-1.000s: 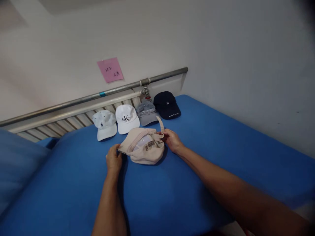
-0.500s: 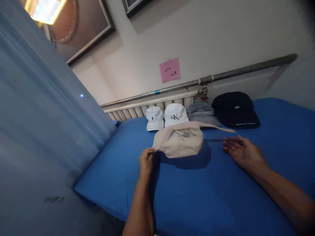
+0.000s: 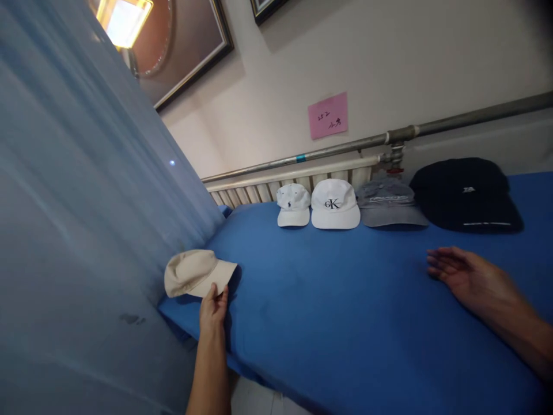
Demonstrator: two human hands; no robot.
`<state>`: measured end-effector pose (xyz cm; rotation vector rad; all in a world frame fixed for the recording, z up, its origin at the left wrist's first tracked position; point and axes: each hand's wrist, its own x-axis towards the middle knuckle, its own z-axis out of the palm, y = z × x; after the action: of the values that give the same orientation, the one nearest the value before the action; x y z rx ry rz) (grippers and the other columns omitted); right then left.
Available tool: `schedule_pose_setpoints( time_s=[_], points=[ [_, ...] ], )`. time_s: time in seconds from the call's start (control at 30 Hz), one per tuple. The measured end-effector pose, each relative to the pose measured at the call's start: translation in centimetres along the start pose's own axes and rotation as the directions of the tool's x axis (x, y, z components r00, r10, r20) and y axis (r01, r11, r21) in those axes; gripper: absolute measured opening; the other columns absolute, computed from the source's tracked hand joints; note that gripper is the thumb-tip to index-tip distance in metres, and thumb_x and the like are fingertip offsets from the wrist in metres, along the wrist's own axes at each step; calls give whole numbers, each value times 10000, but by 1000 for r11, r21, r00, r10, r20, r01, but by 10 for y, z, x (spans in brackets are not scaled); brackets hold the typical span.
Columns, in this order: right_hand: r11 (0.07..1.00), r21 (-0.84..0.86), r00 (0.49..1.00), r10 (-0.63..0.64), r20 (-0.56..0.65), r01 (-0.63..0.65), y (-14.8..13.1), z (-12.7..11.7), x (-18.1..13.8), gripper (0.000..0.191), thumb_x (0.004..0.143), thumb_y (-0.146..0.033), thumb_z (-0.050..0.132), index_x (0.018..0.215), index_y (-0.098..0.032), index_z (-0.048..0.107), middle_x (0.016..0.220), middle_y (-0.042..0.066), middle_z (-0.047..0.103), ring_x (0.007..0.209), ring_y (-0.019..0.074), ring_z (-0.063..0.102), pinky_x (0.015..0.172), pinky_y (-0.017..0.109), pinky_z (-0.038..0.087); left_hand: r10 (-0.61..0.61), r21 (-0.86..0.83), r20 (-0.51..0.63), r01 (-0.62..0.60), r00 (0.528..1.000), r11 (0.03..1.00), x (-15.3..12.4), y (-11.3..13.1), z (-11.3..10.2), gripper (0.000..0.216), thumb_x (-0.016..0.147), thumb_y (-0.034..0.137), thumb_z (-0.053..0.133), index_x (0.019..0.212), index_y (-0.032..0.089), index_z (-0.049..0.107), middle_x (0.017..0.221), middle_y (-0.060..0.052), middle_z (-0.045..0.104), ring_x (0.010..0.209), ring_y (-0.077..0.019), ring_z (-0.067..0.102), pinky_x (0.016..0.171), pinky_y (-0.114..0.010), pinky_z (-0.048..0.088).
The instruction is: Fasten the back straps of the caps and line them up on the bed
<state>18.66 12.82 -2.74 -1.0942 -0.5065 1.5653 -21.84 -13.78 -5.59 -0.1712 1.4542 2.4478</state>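
A beige baseball cap [image 3: 190,272] is at the left end of the blue-covered table [image 3: 328,300], its visor pointing right. My left hand [image 3: 213,308] pinches the visor's lower edge, thumb on top. Out over the right part of the table is my right hand [image 3: 469,275], palm turned inward, fingers loosely apart with nothing in them. Along the back stand a small white cap [image 3: 294,202], a white cap with black letters [image 3: 341,199], a grey cap [image 3: 386,199] and a large black cap [image 3: 464,187], side by side with visors facing me.
A pale blue curtain [image 3: 86,202] hangs along the left side, close to the beige cap. Behind the row of caps run a radiator [image 3: 259,190] and a metal pipe [image 3: 345,147]. A pink note [image 3: 328,117] sticks to the wall.
My left hand has swung the beige cap from the middle of the table to its left end, turning its visor toward the right. The right hand stays empty on the right side.
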Motion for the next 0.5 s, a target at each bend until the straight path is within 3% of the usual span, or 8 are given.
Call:
schedule_pose_setpoints(
  time_s=[0.3,0.5],
  points=[
    [999,-29,998,-42,42,43,8,-4,3,288,784,-43,497,559,-159,634,750,111,607,634,138,586,491,240,480,-64,-23,-97,62,993,998,-18,15,-37,184,817,-25,530,774,153,550,716,17,604,610,-76,609,566,-163,556],
    [997,-42,997,-64,37,66,8,-2,-4,235,734,-23,541,555,-149,627,727,92,604,638,137,595,471,198,497,-21,142,-155,43,988,989,-41,19,-68,150,792,9,571,713,135,549,695,-21,608,629,-145,642,603,-296,595]
  ],
)
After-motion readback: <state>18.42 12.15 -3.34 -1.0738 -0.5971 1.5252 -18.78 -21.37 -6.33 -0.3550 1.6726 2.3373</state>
